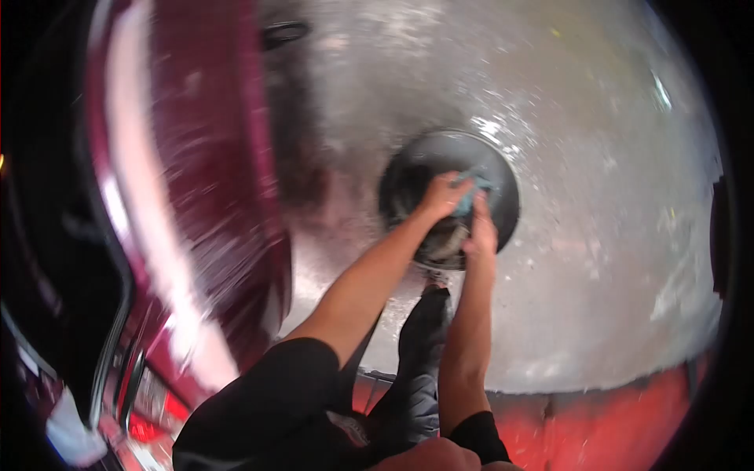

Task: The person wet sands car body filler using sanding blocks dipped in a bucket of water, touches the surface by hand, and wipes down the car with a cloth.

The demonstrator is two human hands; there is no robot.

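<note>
A teal cloth is bunched between my two hands above a round black bucket. My left hand is closed around the cloth's left side. On the other side, my right hand has its fingers closed against the cloth; part of the grip is blurred. Below my hands, a pale patch shows inside the bucket, but I cannot make out what it is.
A dark red car stands close on the left. The wet grey floor surrounds the bucket, and a red floor strip runs behind me. My foot is just beside the bucket. A black ring-shaped thing shows near the car.
</note>
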